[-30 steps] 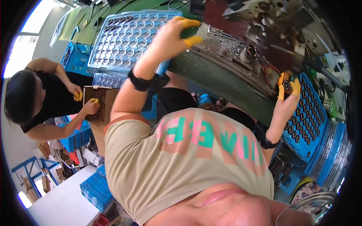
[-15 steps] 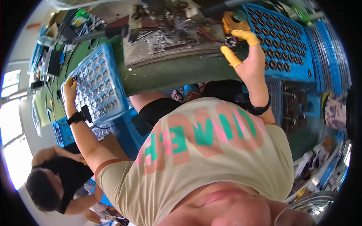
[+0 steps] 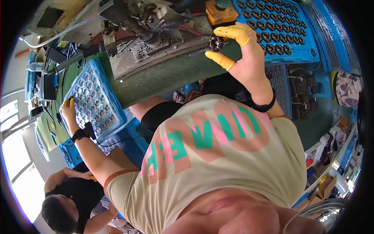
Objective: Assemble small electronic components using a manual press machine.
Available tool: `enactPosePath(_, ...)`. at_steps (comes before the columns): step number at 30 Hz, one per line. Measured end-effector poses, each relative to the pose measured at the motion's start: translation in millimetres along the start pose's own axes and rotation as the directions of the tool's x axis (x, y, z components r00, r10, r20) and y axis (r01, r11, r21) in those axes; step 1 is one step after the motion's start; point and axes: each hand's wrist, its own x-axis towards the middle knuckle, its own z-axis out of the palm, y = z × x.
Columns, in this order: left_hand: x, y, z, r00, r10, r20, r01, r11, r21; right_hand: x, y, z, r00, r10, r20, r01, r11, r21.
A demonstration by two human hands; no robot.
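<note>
My right hand (image 3: pixel 247 54), with yellow covers on its thumb and fingers, is raised over the green bench. Between thumb and fingertips it grips a small dark ring-shaped part with bits of coloured wire (image 3: pixel 217 42). Off to the left, my left hand (image 3: pixel 68 112) is at the outer edge of a blue tray with a clear pocketed liner (image 3: pixel 121 116). Its yellow-covered fingertips are closed at a small dark part (image 3: pixel 71 98), whose kind is too small to make out. Silvery and dark pieces sit in the tray's pockets.
A metal machine base (image 3: pixel 128 64) strewn with shavings stands ahead on the green bench (image 3: pixel 156 84). Near it is an orange box with a green button (image 3: pixel 220 15). A blue tray (image 3: pixel 300 56) of dark ring parts lies right. A person in black (image 3: pixel 83 191) sits lower left.
In the picture, the machine, trays and right hand have shifted left as the view turned. My right hand still grips the ring part; my left hand stays at the left tray's outer edge.
</note>
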Motion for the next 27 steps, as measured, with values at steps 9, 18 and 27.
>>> enactPosePath(9,7,-21,8,0.995,-0.082,-0.052,0.078,0.994,-0.078,-1,-4,-8,0.995,0.08,0.055,-0.078,0.996,-0.038)
enactPosePath(18,-13,-34,-55,0.975,-0.118,-0.19,-0.003,0.843,-0.538,-7,20,-32,0.97,0.237,0.055,-0.238,0.971,0.018)
enactPosePath(27,-133,122,-78,0.95,-0.155,-0.271,-0.053,0.776,-0.629,-104,149,-162,0.777,0.586,-0.228,-0.596,0.569,-0.567)
